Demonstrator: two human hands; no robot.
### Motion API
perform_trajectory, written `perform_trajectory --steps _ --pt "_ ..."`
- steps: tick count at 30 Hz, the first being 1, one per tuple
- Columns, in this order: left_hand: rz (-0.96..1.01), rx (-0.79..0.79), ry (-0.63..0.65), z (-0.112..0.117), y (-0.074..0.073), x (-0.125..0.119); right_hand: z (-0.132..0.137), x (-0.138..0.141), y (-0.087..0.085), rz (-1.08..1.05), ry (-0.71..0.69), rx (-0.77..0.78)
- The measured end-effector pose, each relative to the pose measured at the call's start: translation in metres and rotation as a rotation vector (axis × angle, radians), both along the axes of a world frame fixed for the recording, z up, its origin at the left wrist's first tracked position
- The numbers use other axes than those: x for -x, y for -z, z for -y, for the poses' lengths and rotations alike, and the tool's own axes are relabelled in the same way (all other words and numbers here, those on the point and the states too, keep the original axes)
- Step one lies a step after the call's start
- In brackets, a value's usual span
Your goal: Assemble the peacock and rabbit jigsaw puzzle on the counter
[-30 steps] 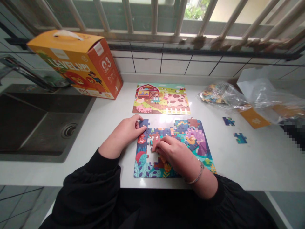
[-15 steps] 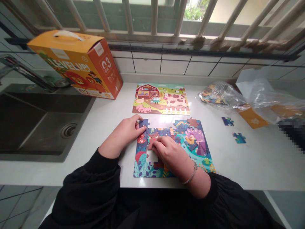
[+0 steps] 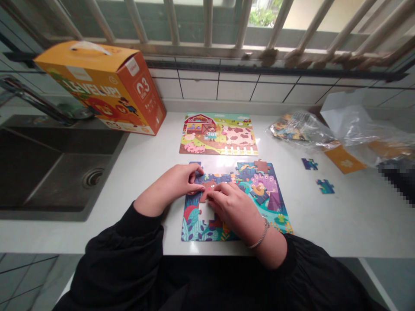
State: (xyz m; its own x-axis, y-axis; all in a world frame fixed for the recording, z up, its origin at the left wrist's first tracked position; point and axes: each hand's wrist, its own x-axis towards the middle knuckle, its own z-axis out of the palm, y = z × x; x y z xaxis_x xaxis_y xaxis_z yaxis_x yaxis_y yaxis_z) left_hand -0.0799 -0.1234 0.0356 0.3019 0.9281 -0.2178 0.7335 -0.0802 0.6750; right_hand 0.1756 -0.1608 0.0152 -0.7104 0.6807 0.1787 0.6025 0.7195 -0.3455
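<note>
A partly assembled jigsaw puzzle in dark blue, teal and purple lies on the counter in front of me. A brown puzzle piece with a face sits in its left part, above a gap where the white counter shows. My right hand pinches this piece at its right side, fingertips closed together. From the left, my left hand has its thumb on the piece's edge, the fingers curled over the puzzle. Another brown piece rests at the puzzle's top edge, and a blue piece lies tilted on top.
A finished farm puzzle lies behind. Two loose pieces, one farther back and one nearer, are at the right. Beyond them sit a plastic bag of pieces and an opened box. An orange box stands by the sink.
My left hand has slid down and right from the puzzle's upper left edge to the brown piece. My right hand stays at the piece, almost unmoved.
</note>
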Motion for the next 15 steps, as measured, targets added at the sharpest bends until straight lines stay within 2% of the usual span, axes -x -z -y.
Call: perform_trajectory --steps 4,11,15 --pt "-0.001 0.007 -0.004 0.0002 0.0004 0.0007 -0.0041 -0.0035 -0.0045 -0.026 0.064 0.06" --pt "-0.036 0.017 -0.03 0.0004 -0.0026 -0.0036 0.0002 -0.0047 0.0007 0.107 0.03 -0.073" --pt "-0.025 0.034 -0.04 -0.0002 -0.0036 -0.0046 -0.0019 -0.0081 -0.0073 0.124 0.004 -0.051"
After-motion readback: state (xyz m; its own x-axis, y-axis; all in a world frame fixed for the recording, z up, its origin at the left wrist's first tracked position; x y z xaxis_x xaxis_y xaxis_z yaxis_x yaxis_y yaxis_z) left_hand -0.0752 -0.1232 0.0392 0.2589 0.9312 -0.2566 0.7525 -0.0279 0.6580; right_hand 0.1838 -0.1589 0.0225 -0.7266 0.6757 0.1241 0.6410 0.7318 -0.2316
